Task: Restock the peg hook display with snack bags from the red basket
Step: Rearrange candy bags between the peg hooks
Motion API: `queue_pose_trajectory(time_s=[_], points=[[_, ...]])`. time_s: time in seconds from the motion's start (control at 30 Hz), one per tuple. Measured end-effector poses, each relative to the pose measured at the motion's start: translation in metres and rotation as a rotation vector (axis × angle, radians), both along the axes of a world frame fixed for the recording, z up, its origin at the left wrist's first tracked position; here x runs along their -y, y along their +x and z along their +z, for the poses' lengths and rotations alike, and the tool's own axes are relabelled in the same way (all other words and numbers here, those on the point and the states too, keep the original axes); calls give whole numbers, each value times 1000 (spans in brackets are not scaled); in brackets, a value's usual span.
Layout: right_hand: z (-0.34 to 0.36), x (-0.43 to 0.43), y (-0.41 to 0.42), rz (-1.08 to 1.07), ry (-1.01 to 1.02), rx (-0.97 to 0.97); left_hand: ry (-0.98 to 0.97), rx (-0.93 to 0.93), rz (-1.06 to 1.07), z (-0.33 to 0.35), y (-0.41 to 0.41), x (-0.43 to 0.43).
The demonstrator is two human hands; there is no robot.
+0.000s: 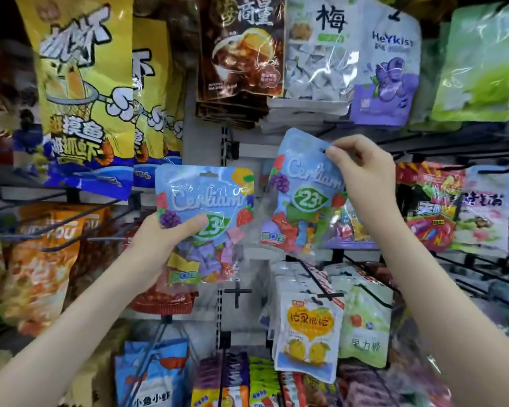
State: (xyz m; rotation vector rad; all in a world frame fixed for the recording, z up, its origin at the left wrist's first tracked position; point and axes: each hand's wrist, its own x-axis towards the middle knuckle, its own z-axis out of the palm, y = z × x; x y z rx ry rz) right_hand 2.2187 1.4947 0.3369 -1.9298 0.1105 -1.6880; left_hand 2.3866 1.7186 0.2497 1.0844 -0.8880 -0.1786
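Note:
Two light-blue candy bags with "23" badges are in my hands in front of the peg hook display. My left hand [171, 236] grips one blue bag [206, 218] by its left side, thumb across the front, held upright at centre left. My right hand [362, 171] pinches the top edge of the second blue bag [303, 195] near its hang hole; this bag tilts left and hangs in front of more candy bags on a hook. A red basket [162, 302] shows just below the left bag, partly hidden by it.
Black peg hooks [80, 233] jut out at left and right. Yellow shrimp snack bags [83, 92] hang upper left, brown, white and purple bags above, white mango candy bags [309, 330] below centre. A slotted white upright [225, 145] runs down the middle.

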Motion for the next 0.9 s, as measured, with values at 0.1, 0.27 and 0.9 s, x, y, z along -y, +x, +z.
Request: queue_pose_trajectory(time_s=[0.1, 0.27, 0.9], points=[[14, 2, -5, -39, -7, -114, 13, 17, -19, 0, -3, -2], [32, 7, -8, -99, -39, -271, 20, 78, -27, -1, -11, -2], [12, 50, 94, -167, 94, -260, 38, 112, 7, 5, -32, 3]])
